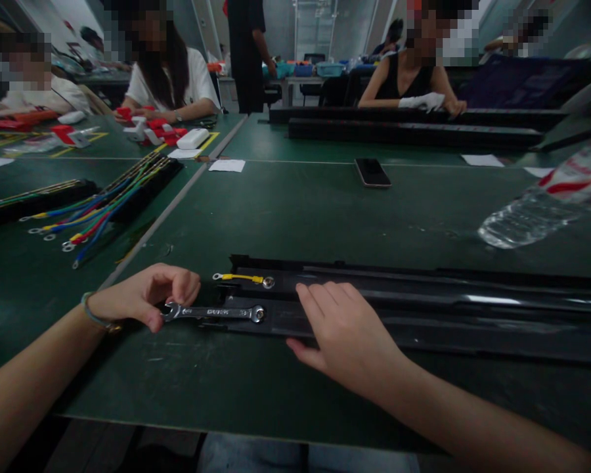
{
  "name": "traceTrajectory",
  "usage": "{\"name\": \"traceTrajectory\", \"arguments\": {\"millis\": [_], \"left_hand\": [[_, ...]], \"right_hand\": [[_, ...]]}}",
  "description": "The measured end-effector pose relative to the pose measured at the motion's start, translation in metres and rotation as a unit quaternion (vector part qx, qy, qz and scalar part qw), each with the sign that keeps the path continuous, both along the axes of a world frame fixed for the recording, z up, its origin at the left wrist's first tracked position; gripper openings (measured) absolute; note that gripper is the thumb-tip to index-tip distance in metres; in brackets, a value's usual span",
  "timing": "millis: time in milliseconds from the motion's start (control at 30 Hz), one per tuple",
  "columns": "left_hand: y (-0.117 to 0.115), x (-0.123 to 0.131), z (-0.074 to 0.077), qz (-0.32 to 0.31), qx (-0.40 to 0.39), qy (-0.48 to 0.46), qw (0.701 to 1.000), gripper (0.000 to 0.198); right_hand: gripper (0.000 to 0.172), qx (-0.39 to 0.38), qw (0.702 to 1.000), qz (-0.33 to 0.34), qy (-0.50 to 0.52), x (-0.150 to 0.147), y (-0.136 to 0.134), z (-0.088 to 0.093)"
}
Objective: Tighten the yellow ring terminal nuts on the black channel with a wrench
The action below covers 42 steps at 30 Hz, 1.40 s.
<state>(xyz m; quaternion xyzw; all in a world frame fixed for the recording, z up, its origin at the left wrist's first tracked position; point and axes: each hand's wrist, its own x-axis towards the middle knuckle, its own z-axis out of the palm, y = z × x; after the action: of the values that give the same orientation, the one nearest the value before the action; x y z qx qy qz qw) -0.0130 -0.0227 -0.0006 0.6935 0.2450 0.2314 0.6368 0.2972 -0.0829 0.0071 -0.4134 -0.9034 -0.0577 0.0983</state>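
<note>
My left hand (160,297) pinches the open-jaw end of a shiny metal combination wrench (211,313). The wrench lies level, its ring end around a small fastener on a long black profile (285,318). My right hand (347,332) grips that profile just right of the wrench, fingers over the top and thumb at the near edge. A short yellow wire (241,278) with ring terminals is fixed at one end to the profile by a bolt (268,282); its other terminal juts past the profile's left end.
Bundled coloured wires with ring terminals (86,226) lie left. A phone (373,173) and a water bottle (536,203) sit beyond the profile. Across the green table (295,203), a person (414,85) handles more black profiles (414,133); another person (177,82) sits near red-and-white parts (150,128).
</note>
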Motion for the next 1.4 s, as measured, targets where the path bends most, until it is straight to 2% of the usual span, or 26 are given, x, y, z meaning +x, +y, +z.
{"name": "traceTrajectory", "arguments": {"millis": [233,433,1400], "left_hand": [[0.005,-0.007,-0.007,0.052,-0.006,-0.004,0.999,0.022],[0.007,-0.012,-0.009,0.116,-0.002,0.041,0.992,0.023],[0.006,-0.011,-0.008,0.119,-0.013,0.050,0.992,0.022]], "right_hand": [[0.053,0.003,1.000,0.000,0.007,0.000,0.001,0.001],[0.053,-0.002,1.000,0.002,0.018,0.000,0.000,0.002],[0.053,0.000,1.000,0.005,0.017,0.001,0.000,0.002]]}}
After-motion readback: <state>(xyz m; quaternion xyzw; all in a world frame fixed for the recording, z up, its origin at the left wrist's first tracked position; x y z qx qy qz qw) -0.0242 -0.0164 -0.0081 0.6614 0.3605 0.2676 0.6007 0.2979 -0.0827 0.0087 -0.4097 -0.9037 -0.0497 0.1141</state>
